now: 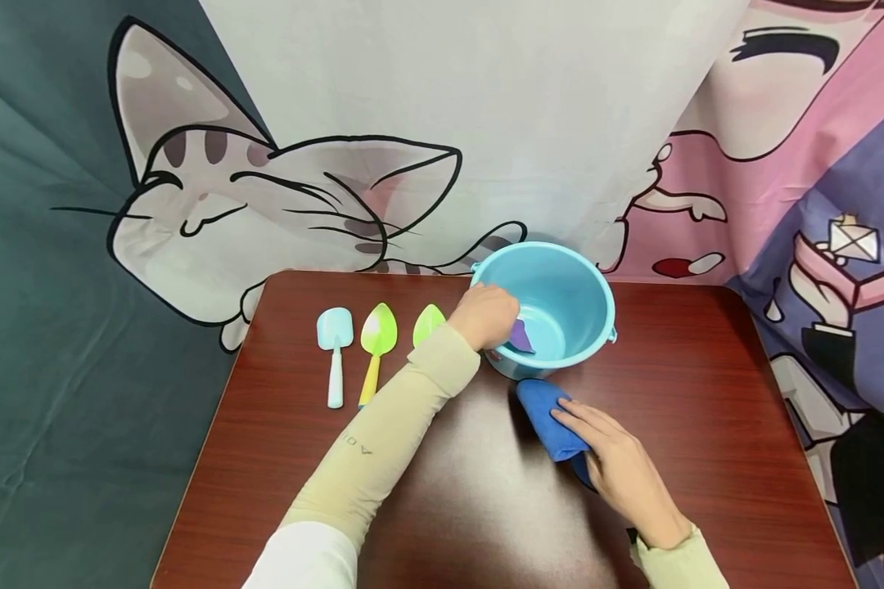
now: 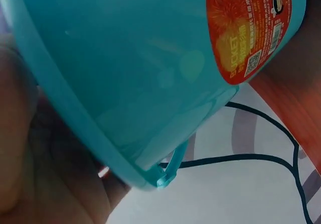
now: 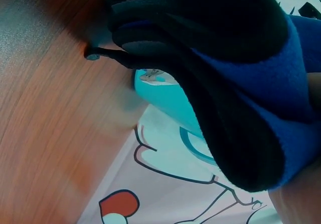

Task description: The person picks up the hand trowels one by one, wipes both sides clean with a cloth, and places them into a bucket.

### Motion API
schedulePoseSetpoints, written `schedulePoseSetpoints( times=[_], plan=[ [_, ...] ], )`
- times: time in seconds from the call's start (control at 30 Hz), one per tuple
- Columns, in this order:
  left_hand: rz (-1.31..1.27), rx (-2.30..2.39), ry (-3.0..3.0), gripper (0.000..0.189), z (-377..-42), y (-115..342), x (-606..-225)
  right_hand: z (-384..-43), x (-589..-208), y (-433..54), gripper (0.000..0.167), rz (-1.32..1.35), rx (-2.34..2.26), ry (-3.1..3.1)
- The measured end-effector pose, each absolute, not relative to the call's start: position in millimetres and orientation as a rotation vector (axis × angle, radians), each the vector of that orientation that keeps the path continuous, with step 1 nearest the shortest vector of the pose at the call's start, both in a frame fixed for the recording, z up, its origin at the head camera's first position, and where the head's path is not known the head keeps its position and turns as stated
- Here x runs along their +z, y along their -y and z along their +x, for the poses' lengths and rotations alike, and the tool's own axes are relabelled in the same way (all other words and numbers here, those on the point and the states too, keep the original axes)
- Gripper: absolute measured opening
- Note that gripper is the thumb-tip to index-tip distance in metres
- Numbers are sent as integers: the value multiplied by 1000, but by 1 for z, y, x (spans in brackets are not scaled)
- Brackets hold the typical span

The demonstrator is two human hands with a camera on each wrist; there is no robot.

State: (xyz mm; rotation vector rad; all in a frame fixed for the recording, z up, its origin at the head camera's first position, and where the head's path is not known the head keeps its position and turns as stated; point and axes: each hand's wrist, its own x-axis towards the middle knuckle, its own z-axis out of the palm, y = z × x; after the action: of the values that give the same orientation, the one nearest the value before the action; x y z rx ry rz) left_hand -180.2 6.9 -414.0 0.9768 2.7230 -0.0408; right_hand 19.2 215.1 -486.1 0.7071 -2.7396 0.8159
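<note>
A light blue bucket (image 1: pixel 578 294) stands near the table's back edge. My left hand (image 1: pixel 486 315) is at its left front rim with curled fingers, holding a purple cloth-like piece (image 1: pixel 520 337) that shows just inside; most of that piece is hidden. The left wrist view has the bucket's outer wall (image 2: pixel 135 78) close beside the left hand (image 2: pixel 50 153). In front of the bucket, my right hand (image 1: pixel 626 466) grips a folded blue cloth (image 1: pixel 552 419), fingers over its top. Its thick, dark-looking folds (image 3: pixel 230 98) fill much of the right wrist view.
Left of the bucket lie a light blue toy shovel (image 1: pixel 335 331), a green shovel with a yellow handle (image 1: pixel 379 331) and another green shovel (image 1: pixel 428 321), partly behind the left forearm. They lie on a brown wooden table (image 1: pixel 678 368). A cartoon-printed curtain (image 1: pixel 486 98) hangs behind.
</note>
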Motion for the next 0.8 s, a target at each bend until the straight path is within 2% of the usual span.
schedulePoseSetpoints(
  times=[0.13, 0.23, 0.43, 0.8],
  plan=[
    [1008, 53, -2788, 20, -180, 7, -410, 19, -486, -215, 62, 705, 805, 2739],
    [1001, 200, -2844, 30, -179, 28, -406, 19, -486, -216, 62, 707, 807, 2741],
    [905, 582, -2937, 32, -173, 85, -401, 18, -484, -215, 63, 703, 798, 2747],
    [378, 874, -2999, 34, -138, 196, -439, 15, -485, -212, 62, 725, 809, 2728]
  ],
)
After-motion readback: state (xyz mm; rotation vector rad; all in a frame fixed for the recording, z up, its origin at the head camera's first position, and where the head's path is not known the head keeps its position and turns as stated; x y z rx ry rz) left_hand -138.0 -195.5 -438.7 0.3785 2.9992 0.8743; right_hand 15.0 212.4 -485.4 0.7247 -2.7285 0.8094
